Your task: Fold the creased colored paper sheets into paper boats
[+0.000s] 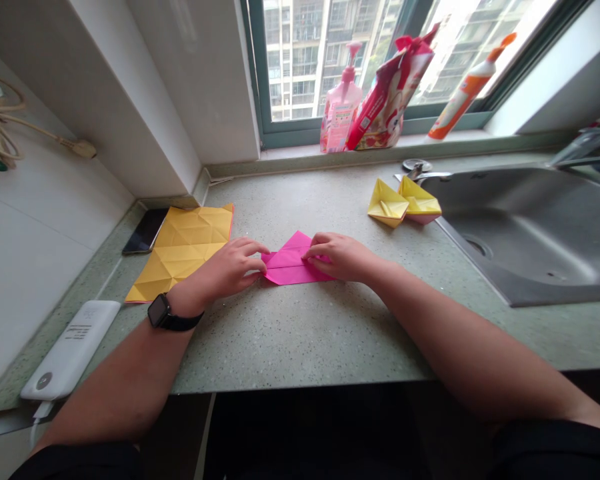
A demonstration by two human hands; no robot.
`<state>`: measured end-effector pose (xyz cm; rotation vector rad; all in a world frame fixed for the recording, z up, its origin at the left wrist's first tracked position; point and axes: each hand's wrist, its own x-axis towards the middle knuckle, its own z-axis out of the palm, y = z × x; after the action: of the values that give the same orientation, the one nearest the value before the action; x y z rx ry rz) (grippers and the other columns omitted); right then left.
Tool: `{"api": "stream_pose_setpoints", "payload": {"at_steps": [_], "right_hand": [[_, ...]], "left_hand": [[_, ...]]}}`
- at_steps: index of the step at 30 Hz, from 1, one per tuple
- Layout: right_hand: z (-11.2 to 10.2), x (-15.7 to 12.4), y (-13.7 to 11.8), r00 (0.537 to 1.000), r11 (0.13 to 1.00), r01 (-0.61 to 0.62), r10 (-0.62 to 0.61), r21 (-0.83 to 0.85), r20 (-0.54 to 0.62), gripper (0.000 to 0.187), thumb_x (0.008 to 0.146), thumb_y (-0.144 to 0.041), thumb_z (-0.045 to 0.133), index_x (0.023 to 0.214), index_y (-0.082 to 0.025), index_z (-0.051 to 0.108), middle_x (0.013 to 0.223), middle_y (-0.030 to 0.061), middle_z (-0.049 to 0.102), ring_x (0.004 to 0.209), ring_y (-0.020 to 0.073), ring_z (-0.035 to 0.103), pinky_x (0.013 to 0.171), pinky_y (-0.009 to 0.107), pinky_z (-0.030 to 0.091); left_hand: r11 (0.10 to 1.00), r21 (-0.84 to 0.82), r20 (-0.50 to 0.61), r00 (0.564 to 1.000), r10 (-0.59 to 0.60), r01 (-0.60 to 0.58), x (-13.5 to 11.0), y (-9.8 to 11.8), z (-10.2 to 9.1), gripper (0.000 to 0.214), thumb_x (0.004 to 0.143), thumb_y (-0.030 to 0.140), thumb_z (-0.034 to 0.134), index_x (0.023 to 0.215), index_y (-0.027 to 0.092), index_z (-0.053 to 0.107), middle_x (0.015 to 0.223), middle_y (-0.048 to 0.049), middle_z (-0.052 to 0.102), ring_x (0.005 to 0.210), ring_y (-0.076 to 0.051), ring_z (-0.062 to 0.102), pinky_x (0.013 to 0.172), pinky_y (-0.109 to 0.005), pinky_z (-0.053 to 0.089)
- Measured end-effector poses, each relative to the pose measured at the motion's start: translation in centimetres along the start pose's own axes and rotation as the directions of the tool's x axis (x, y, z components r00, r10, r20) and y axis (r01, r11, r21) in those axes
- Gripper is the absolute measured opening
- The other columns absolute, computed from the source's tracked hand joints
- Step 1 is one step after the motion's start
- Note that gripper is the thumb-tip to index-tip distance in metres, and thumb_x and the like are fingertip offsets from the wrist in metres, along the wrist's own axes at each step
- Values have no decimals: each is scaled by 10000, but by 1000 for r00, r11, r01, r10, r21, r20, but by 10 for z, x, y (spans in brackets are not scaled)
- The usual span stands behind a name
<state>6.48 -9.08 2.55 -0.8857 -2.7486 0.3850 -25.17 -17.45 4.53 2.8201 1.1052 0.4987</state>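
Note:
A magenta sheet of origami paper (287, 272), folded with a pointed flap at the back, lies flat on the counter in front of me. My left hand (235, 267), with a black watch at the wrist, holds its left corner between thumb and fingertips. Over its right side bends my right hand (337, 257), fingers closed on the paper near the middle fold and covering the right end. Left of my left hand rests a creased yellow sheet (190, 233) with a pink underside. Two folded yellow paper pieces (387, 202) stand near the sink.
A steel sink (545, 227) is set into the counter (300, 347) on the right. At far left are a dark phone (145, 231) and a white power bank (73, 347) with a cable. A pump bottle (340, 113), a red bag (393, 97) and an orange-white bottle (463, 97) line the windowsill.

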Motion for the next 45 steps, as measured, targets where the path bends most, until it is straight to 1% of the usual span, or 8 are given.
{"api": "stream_pose_setpoints", "payload": {"at_steps": [9, 14, 21, 25, 30, 33, 37, 45], "right_hand": [[-4, -2, -9, 993, 994, 112, -112, 3, -32, 440, 953, -589, 810, 1282, -298, 836, 1278, 123, 767, 1144, 312, 704, 1036, 474, 553], [0, -3, -10, 978, 991, 137, -137, -11, -158, 232, 1004, -368, 752, 1204, -303, 848, 1160, 81, 795, 1017, 245, 722, 907, 381, 559], [-6, -3, -16, 936, 815, 196, 9, 545, -351, 257, 1026, -409, 680, 1046, -219, 851, 974, 64, 789, 822, 186, 698, 727, 330, 558], [-1, 3, -16, 903, 456, 23, 372, 890, -214, 391, 895, -536, 816, 1107, -208, 842, 1068, 89, 825, 913, 247, 748, 778, 397, 627], [8, 9, -12, 898, 284, -238, 429, 929, 99, 392, 857, -509, 857, 1115, -219, 802, 1071, 104, 833, 857, 244, 767, 736, 383, 653], [8, 9, -6, 848, 387, -435, 480, 813, 225, 332, 998, -546, 695, 1023, -224, 773, 934, 109, 809, 719, 226, 740, 640, 368, 621], [4, 5, 12, 807, 771, -479, 575, 420, -136, 217, 1043, -371, 591, 1040, -234, 759, 916, 93, 790, 792, 248, 736, 741, 390, 592], [12, 0, 22, 954, 989, -147, 136, -23, -267, 603, 805, -8, 590, 1314, -292, 746, 1378, 96, 724, 1297, 310, 644, 1133, 494, 521]], "left_hand": [[991, 60, -232, 967, -105, 122, 7, 18, -7, 142, 1061, 173, 605, 1065, 212, 742, 1093, -68, 817, 1236, -277, 739, 1269, -626, 433], [991, 87, -405, 912, -62, 106, 7, 24, -6, 84, 1074, 193, 608, 1085, 222, 686, 1032, -32, 807, 1071, -222, 778, 1273, -580, 450], [982, 124, -760, 650, 3, 140, 7, 38, -6, 544, 1059, 299, 595, 1573, 313, 418, 1406, -108, 654, 1331, -301, 645, 1259, -615, 463], [968, 185, -717, 697, 14, 170, 6, 46, -9, 618, 1034, 266, 608, 1602, 374, 389, 1506, -100, 579, 1430, -332, 568, 1271, -641, 435], [973, 164, -566, 823, -43, 163, 8, 47, -2, 441, 1061, 235, 607, 1495, 294, 557, 1458, -109, 647, 1373, -315, 608, 1207, -569, 498], [981, 90, -346, 929, -129, 170, 10, 42, 8, 339, 1108, 293, 579, 1434, 230, 646, 1399, -122, 707, 1297, -304, 654, 1150, -537, 533], [979, -12, -90, 975, -202, 202, 13, 39, 19, 340, 1134, 352, 548, 1395, 219, 720, 1375, -120, 741, 1265, -303, 676, 1108, -522, 556], [961, 12, 117, 954, -274, 275, 12, 34, 25, 338, 1134, 388, 541, 1351, 244, 758, 1466, -121, 713, 1378, -330, 638, 1246, -614, 447]]}}
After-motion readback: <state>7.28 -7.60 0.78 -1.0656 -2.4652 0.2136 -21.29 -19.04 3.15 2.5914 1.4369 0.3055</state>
